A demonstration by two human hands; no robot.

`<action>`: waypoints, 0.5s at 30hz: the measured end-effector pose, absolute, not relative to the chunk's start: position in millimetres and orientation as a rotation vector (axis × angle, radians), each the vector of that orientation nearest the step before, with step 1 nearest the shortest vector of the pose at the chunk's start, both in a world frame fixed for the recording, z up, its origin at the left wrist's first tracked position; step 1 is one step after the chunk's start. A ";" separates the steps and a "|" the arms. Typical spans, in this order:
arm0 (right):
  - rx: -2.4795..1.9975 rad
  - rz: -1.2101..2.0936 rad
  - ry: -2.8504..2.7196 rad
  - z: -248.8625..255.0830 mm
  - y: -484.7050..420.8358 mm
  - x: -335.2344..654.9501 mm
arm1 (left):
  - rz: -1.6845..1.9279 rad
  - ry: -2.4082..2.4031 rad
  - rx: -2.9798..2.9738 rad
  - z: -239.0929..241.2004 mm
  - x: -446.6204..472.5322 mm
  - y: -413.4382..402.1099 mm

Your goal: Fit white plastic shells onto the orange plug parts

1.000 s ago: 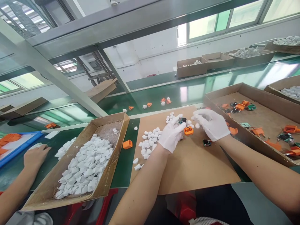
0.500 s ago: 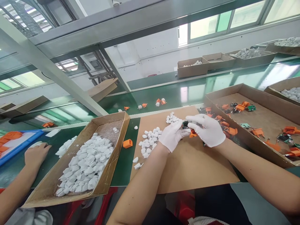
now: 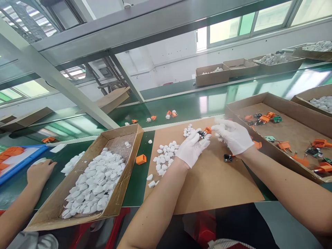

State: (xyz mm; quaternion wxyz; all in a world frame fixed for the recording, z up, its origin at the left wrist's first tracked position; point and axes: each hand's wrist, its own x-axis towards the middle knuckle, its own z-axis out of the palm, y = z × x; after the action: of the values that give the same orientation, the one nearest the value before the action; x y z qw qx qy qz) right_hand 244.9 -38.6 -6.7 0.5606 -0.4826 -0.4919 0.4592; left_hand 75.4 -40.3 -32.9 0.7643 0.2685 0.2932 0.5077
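My left hand (image 3: 190, 149), in a white glove, is closed on a small circuit board (image 3: 201, 134) with dark parts. An orange plug (image 3: 208, 130) sticks up at the board's far end, close to my right hand (image 3: 234, 136). That hand is gloved too, its fingers apart and slightly blurred, with nothing seen in it. Below it a loose circuit board (image 3: 228, 158) lies on the brown cardboard sheet (image 3: 207, 188). White rounded pieces (image 3: 166, 155) are scattered left of my left hand, and a smaller heap of white pieces (image 3: 188, 130) sits just beyond it.
A carton (image 3: 133, 152) of white pieces stands at left, with an orange housing (image 3: 141, 159) beside it. Another person's hand (image 3: 40, 171) rests near a blue tray (image 3: 24, 162). At right is a carton (image 3: 290, 110) of orange plugs and boards. Parts (image 3: 171, 114) lie on the green belt (image 3: 192, 103).
My right hand has come off the board and moved slightly right, its fingers opening. The board stays in my left hand, its orange plug now upward. Parts on the belt have shifted left.
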 end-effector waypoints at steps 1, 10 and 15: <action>-1.126 1.062 -1.182 -7.2 -39.4 245.1 | 1.093 0.652 0.606 -33.2 75.1 -40.8; -1.170 0.722 -1.330 -16.1 -42.7 245.2 | 1.095 0.580 0.643 -33.0 76.3 -44.2; -1.147 0.538 -1.544 -23.5 -41.5 248.6 | 1.052 0.553 0.665 -28.5 76.9 -46.7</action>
State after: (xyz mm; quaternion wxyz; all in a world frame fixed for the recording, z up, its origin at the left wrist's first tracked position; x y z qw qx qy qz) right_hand 248.6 -41.5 -23.5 0.5416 -0.4827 -0.6500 0.2263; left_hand 76.9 -46.7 -28.5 0.7771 0.3073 0.2556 0.4862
